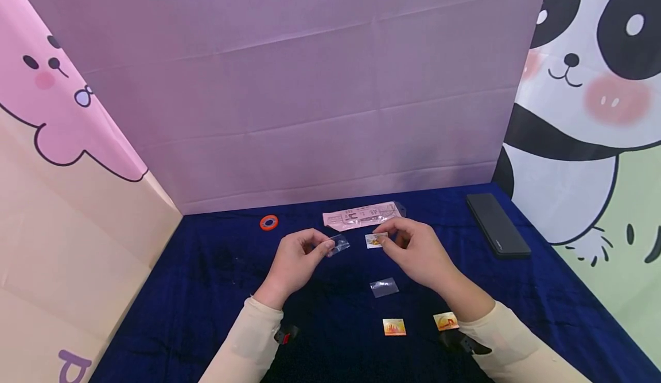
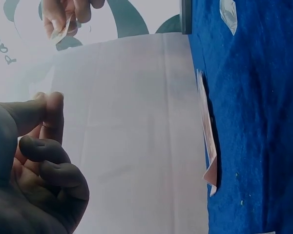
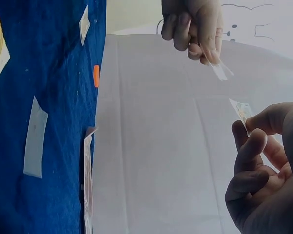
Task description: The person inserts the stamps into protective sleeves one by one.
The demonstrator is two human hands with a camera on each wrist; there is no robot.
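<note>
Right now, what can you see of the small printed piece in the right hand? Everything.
The small printed piece is thin, flat and roughly rectangular, looks like paper, and is pale with a yellow-orange print too small to make out. The right hand pinches it by one side between thumb and fingers, raised off the blue cloth. It is apart from the clear sleeve in the left hand.

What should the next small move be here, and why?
Probably bring the stamp to the clear pouch: the right hand pinches the stamp, the left hand pinches the pouch, and the two pieces are held up close together but apart.
</note>
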